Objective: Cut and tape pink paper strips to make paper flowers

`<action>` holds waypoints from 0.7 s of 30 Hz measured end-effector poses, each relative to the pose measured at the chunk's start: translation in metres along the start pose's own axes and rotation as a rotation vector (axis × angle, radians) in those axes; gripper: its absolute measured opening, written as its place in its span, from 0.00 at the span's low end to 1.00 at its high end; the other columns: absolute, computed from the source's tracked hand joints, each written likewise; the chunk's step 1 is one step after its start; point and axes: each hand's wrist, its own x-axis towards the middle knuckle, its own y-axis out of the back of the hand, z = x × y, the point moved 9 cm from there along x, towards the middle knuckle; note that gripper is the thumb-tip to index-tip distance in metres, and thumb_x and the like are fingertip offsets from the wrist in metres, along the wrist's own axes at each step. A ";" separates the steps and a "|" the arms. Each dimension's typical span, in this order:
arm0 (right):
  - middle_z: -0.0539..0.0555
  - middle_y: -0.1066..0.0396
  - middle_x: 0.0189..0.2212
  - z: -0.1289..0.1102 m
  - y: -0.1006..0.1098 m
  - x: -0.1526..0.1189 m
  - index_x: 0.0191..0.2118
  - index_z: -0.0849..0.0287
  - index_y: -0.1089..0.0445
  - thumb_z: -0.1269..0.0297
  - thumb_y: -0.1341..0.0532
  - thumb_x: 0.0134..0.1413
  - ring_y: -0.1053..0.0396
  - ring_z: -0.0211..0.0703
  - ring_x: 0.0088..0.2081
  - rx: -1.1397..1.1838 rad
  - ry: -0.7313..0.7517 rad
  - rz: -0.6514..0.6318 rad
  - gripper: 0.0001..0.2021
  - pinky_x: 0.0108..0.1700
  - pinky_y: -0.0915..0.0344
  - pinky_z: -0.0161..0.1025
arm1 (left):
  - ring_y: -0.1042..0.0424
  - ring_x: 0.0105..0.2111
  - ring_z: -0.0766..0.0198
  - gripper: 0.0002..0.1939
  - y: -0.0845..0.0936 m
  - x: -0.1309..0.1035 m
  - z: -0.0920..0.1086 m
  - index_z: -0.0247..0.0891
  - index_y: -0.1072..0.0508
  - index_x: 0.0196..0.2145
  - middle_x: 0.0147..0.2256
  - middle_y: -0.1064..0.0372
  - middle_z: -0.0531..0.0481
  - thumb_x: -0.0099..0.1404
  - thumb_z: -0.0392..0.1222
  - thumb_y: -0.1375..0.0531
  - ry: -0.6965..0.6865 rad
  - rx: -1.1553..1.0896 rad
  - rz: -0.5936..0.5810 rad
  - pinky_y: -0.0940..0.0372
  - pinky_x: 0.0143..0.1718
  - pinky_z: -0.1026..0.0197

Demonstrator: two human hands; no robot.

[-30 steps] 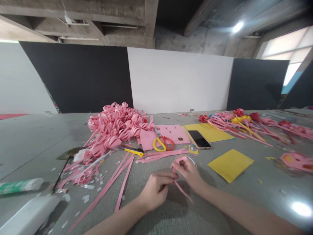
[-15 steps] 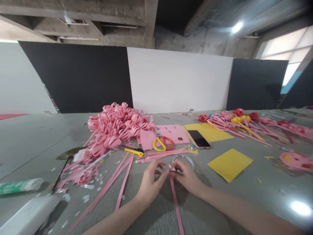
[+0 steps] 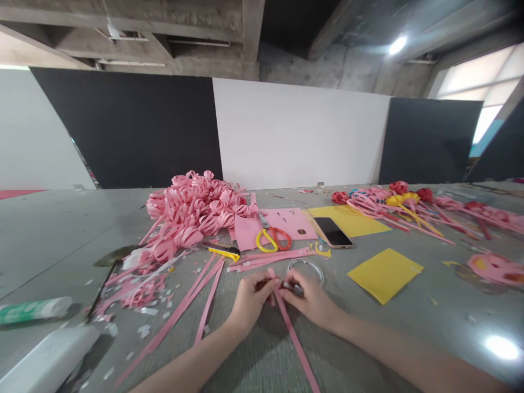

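Observation:
Between my two hands runs a long pink paper strip [image 3: 295, 341], its lower part trailing toward the bottom edge. My left hand [image 3: 250, 299] pinches the strip near its upper end, thumb against the fingers. My right hand [image 3: 308, 297] is closed on a small dark object at the right of the strip, too hidden to name. A short pink end sticks up above the left fingertips. Just behind my right hand lies a white ring-shaped roll [image 3: 313, 266]. More pink strips [image 3: 270, 258] lie beyond the hands, with others to the left.
A pink paper pile [image 3: 196, 204] stands back left, near a yellow cutter [image 3: 224, 251]. Scissors [image 3: 273, 239] rest on pink card, beside a phone [image 3: 333, 232]. Yellow paper [image 3: 385, 275] and paper flowers [image 3: 403, 199] lie right. A green-white tube [image 3: 36, 310] and white box [image 3: 51, 360] are left.
The strip's upper end has shifted left and now pokes up above my left fingers. My left fingers have closed in on it, and the strip's lower part slants more to the right.

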 end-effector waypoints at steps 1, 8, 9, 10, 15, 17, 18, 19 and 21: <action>0.46 0.39 0.22 -0.001 0.003 0.000 0.27 0.57 0.41 0.67 0.45 0.49 0.41 0.36 0.25 0.000 0.004 0.026 0.03 0.27 0.44 0.32 | 0.42 0.15 0.71 0.10 0.002 0.001 -0.002 0.33 0.32 0.24 0.14 0.43 0.58 0.55 0.43 0.45 0.026 -0.002 0.015 0.47 0.19 0.69; 0.52 0.34 0.33 0.000 0.018 0.001 0.36 0.55 0.37 0.67 0.51 0.55 0.36 0.42 0.36 0.031 0.067 0.182 0.07 0.39 0.40 0.39 | 0.42 0.15 0.72 0.09 -0.005 0.004 -0.004 0.33 0.34 0.22 0.14 0.44 0.59 0.53 0.43 0.43 0.075 -0.007 -0.063 0.46 0.19 0.69; 0.52 0.34 0.34 0.000 0.019 0.001 0.36 0.54 0.36 0.67 0.51 0.55 0.36 0.42 0.37 0.022 0.074 0.194 0.08 0.39 0.39 0.40 | 0.42 0.15 0.72 0.10 -0.008 0.004 -0.004 0.34 0.35 0.21 0.15 0.44 0.59 0.53 0.43 0.44 0.069 0.000 -0.096 0.46 0.18 0.69; 0.53 0.34 0.34 0.000 0.020 0.001 0.37 0.54 0.35 0.67 0.50 0.55 0.36 0.43 0.37 0.015 0.082 0.204 0.08 0.40 0.39 0.40 | 0.41 0.16 0.71 0.10 -0.010 0.003 -0.004 0.34 0.36 0.21 0.15 0.45 0.59 0.53 0.43 0.44 0.065 0.007 -0.125 0.46 0.18 0.69; 0.53 0.34 0.32 -0.003 0.023 -0.001 0.38 0.54 0.34 0.67 0.50 0.55 0.36 0.42 0.35 0.016 0.108 0.216 0.10 0.39 0.38 0.41 | 0.40 0.16 0.71 0.10 -0.014 0.001 -0.005 0.35 0.37 0.22 0.16 0.45 0.58 0.54 0.44 0.46 0.055 0.033 -0.166 0.43 0.19 0.68; 0.52 0.35 0.30 -0.004 0.022 -0.001 0.39 0.53 0.33 0.67 0.51 0.55 0.36 0.41 0.33 0.023 0.117 0.208 0.10 0.38 0.38 0.40 | 0.40 0.16 0.70 0.11 -0.014 0.002 -0.006 0.35 0.38 0.22 0.16 0.45 0.58 0.56 0.45 0.47 0.054 0.038 -0.159 0.44 0.19 0.68; 0.52 0.36 0.30 -0.004 0.022 -0.001 0.39 0.53 0.33 0.67 0.50 0.55 0.36 0.40 0.32 0.028 0.120 0.206 0.11 0.38 0.37 0.39 | 0.40 0.16 0.71 0.12 -0.014 0.003 -0.007 0.35 0.38 0.22 0.16 0.45 0.58 0.57 0.45 0.48 0.054 0.040 -0.157 0.44 0.19 0.68; 0.52 0.37 0.31 -0.003 0.021 -0.002 0.41 0.52 0.34 0.68 0.50 0.55 0.36 0.39 0.31 0.035 0.121 0.201 0.12 0.37 0.37 0.39 | 0.40 0.16 0.71 0.12 -0.014 0.003 -0.008 0.35 0.38 0.23 0.16 0.45 0.58 0.57 0.46 0.48 0.055 0.040 -0.157 0.44 0.18 0.68; 0.52 0.38 0.34 0.000 0.018 -0.002 0.48 0.51 0.38 0.68 0.50 0.55 0.35 0.38 0.30 0.060 0.107 0.178 0.15 0.36 0.36 0.38 | 0.41 0.15 0.71 0.11 -0.013 0.003 -0.008 0.35 0.38 0.24 0.16 0.45 0.59 0.58 0.46 0.49 0.055 0.029 -0.151 0.44 0.18 0.68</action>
